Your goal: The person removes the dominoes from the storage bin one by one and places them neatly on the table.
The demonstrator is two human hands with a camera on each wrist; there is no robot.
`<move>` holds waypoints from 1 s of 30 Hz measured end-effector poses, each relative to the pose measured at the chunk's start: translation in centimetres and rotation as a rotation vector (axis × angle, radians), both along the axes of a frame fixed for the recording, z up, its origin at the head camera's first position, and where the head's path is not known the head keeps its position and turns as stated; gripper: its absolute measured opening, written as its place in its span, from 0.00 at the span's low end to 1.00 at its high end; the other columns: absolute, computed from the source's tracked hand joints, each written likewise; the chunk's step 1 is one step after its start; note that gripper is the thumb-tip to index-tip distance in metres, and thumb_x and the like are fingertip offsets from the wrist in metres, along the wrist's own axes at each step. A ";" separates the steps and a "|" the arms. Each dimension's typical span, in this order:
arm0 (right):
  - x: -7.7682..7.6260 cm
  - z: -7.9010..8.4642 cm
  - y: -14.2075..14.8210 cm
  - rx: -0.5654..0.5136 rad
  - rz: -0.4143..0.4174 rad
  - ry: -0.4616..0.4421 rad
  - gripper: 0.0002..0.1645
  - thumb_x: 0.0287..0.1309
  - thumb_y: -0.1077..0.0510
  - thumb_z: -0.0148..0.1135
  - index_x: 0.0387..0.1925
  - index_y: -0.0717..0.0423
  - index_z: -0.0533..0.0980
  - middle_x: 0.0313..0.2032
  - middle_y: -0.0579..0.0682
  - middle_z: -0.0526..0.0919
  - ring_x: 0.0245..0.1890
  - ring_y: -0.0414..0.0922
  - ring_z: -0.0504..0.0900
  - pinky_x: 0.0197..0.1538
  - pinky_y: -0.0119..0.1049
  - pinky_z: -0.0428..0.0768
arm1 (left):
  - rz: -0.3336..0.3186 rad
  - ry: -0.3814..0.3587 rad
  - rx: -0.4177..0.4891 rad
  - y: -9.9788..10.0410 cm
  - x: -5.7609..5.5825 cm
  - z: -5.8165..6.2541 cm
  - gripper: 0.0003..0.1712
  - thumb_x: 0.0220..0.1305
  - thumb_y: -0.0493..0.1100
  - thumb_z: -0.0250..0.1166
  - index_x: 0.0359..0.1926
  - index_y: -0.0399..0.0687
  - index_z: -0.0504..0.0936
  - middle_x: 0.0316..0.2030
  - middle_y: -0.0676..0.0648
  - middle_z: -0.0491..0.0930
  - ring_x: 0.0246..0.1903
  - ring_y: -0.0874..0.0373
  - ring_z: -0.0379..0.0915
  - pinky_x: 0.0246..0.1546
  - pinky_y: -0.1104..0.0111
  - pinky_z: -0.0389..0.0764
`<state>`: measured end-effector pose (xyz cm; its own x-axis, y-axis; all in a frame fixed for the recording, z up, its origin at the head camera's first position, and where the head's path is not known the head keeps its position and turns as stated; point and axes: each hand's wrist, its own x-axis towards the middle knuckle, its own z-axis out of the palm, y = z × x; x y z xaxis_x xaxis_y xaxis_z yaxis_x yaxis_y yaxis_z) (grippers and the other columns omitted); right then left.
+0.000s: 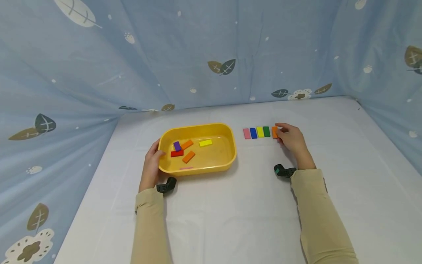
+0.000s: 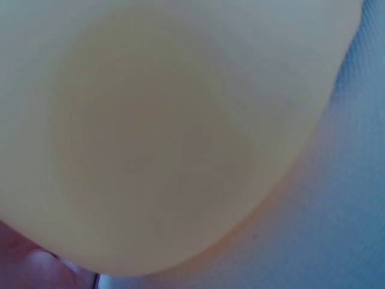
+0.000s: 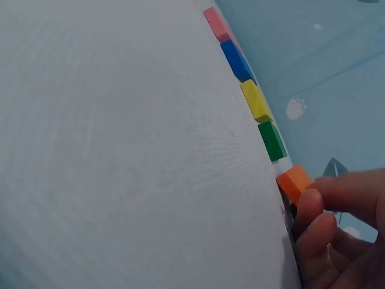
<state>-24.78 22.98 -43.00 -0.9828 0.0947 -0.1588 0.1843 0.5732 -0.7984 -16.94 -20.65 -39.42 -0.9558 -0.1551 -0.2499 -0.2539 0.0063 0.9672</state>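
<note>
My left hand (image 1: 152,165) grips the left end of a yellow plastic tray (image 1: 217,169), its thumb over the rim. In the left wrist view the tray's blurred wall (image 2: 156,150) fills most of the picture. At the right my right hand (image 1: 293,141) pinches an orange block (image 1: 274,132) between thumb and fingers, as the right wrist view also shows with the orange block (image 3: 295,183). Left of it stand a green block (image 1: 266,131), a yellow block (image 1: 260,132), a blue block (image 1: 253,133) and a pink block (image 1: 247,134) in a row; a small gap parts orange from green.
Inside the tray lie a purple block (image 1: 177,146), a red block (image 1: 177,153), two orange ones, a yellow block (image 1: 206,143) and a partly hidden pink block (image 1: 186,168). White cloth (image 1: 230,216) covers the table. A blue patterned curtain (image 1: 184,47) hangs behind and at the sides.
</note>
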 end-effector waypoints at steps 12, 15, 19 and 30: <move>-0.1 0.7 -0.2 0.234 0.188 -0.077 0.34 0.54 0.61 0.51 0.64 0.56 0.57 0.53 0.65 0.61 0.51 0.59 0.62 0.54 0.57 0.62 | 0.004 -0.012 0.001 -0.1 -0.1 -0.2 0.34 0.58 0.35 0.43 0.67 0.54 0.56 0.66 0.51 0.52 0.60 0.51 0.54 0.59 0.60 0.59; -0.1 0.7 -0.5 0.268 0.174 -0.083 0.32 0.56 0.59 0.51 0.63 0.55 0.58 0.53 0.64 0.60 0.49 0.59 0.63 0.53 0.57 0.63 | 0.000 0.002 0.010 -0.1 -0.2 -0.2 0.33 0.57 0.35 0.43 0.67 0.53 0.56 0.66 0.50 0.52 0.60 0.51 0.53 0.59 0.60 0.59; -0.1 0.5 -0.5 0.287 0.153 -0.094 0.32 0.57 0.57 0.52 0.63 0.54 0.58 0.52 0.64 0.60 0.48 0.59 0.64 0.53 0.57 0.64 | -0.006 0.009 0.013 -0.1 -0.1 -0.2 0.34 0.57 0.35 0.43 0.67 0.53 0.56 0.65 0.50 0.52 0.60 0.51 0.54 0.59 0.60 0.59; -0.4 0.3 -0.5 0.285 0.154 -0.080 0.32 0.56 0.56 0.53 0.63 0.54 0.59 0.52 0.63 0.62 0.48 0.59 0.64 0.53 0.58 0.63 | 0.002 -0.003 0.011 0.0 -0.2 -0.2 0.34 0.57 0.36 0.43 0.66 0.54 0.56 0.65 0.51 0.52 0.59 0.51 0.54 0.59 0.61 0.59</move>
